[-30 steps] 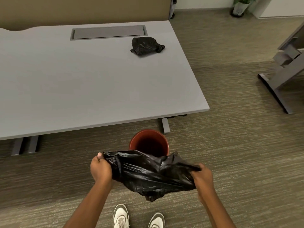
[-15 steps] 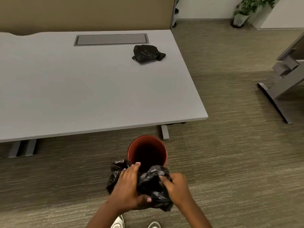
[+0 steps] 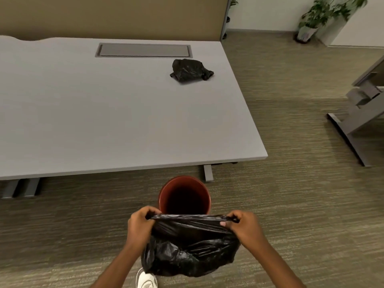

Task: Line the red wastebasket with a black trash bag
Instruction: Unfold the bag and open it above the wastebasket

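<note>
The red wastebasket (image 3: 166,192) stands upright on the carpet just in front of the desk's near edge, its dark inside bare. On the near side of it a black trash bag (image 3: 191,246) hangs between my hands, its top edge pulled taut in a straight line. My left hand (image 3: 140,226) pinches the left end of that edge and my right hand (image 3: 244,226) pinches the right end. The bag's edge covers the basket's near rim; the rest of the bag sags below, outside the basket.
A grey desk (image 3: 104,113) fills the upper left, with a second crumpled black bag (image 3: 191,70) near its far right. A desk foot (image 3: 208,173) stands right of the basket. Another desk's metal base (image 3: 349,132) is at right, a potted plant (image 3: 320,15) far back.
Half a second ago my hands were bunched together on the crumpled bag. They have moved apart and pulled the bag's top edge straight.
</note>
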Demonstrator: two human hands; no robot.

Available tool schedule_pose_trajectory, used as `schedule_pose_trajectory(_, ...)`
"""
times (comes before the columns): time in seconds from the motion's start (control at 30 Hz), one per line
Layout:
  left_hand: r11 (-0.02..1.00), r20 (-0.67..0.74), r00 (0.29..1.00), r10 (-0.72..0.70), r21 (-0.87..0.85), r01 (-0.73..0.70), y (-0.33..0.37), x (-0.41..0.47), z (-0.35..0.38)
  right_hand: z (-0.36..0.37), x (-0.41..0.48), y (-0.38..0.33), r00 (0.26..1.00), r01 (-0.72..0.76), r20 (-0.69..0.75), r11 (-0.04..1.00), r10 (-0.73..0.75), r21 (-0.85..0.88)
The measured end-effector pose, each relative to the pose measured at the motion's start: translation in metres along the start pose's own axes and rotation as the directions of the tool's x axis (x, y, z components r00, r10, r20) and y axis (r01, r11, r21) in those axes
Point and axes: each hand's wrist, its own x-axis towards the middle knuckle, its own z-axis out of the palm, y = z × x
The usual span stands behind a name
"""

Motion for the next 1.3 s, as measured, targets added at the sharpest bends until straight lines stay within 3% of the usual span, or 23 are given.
schedule_pose_trajectory(0.13,0.996,0.028,1.000,0.001,-0.088,0.002,-0.006,0.025,0.000,0.008,0.025,0.000,0.991,0.002,-0.131,0.995,0.012,0.105)
schedule_pose_trajectory(0.23,0.990,0.001,0.995,0.101,-0.094,-0.101,-0.005,0.041,0.004,0.019,0.034,0.002,0.972,0.001,-0.230,0.983,0.042,0.183)
schedule_pose_trajectory(0.43,0.879,-0.110,0.872,0.477,0.064,-0.473,-0.016,0.060,0.014,0.040,0.047,0.011,0.889,0.145,-0.457,0.969,-0.038,0.200)
schedule_pose_trajectory(0.5,0.845,-0.160,0.830,0.535,0.123,-0.521,-0.029,0.064,0.022,0.052,0.051,0.019,0.869,0.137,-0.495,0.957,0.009,0.256)
schedule_pose_trajectory(0.57,0.864,-0.169,0.849,0.500,0.164,-0.476,-0.043,0.069,0.035,0.068,0.061,0.033,0.850,0.096,-0.517,0.937,0.099,0.336)
schedule_pose_trajectory(0.7,0.924,-0.157,0.940,0.304,0.287,-0.251,-0.069,0.096,0.070,0.098,0.104,0.069,0.882,-0.113,-0.398,0.934,0.252,0.340)
schedule_pose_trajectory(0.83,0.915,-0.127,0.971,0.200,0.380,-0.139,-0.103,0.150,0.114,0.130,0.164,0.125,0.959,-0.157,-0.212,0.974,0.190,0.165)
schedule_pose_trajectory(1.03,0.878,-0.117,0.949,0.294,0.425,-0.220,-0.155,0.234,0.170,0.174,0.254,0.184,0.982,-0.064,-0.170,0.990,0.084,0.123)
schedule_pose_trajectory(1.13,0.901,-0.146,0.963,0.227,0.406,-0.151,-0.171,0.276,0.188,0.177,0.291,0.195,0.992,-0.033,-0.112,0.986,0.051,0.162)
schedule_pose_trajectory(1.23,0.911,-0.119,0.970,0.210,0.385,-0.150,-0.181,0.317,0.201,0.184,0.334,0.201,0.988,-0.108,-0.064,0.934,0.137,0.340)
schedule_pose_trajectory(1.3,0.910,-0.106,0.977,0.185,0.393,-0.130,-0.186,0.343,0.209,0.191,0.365,0.206,0.980,-0.169,-0.042,0.928,0.193,0.332)
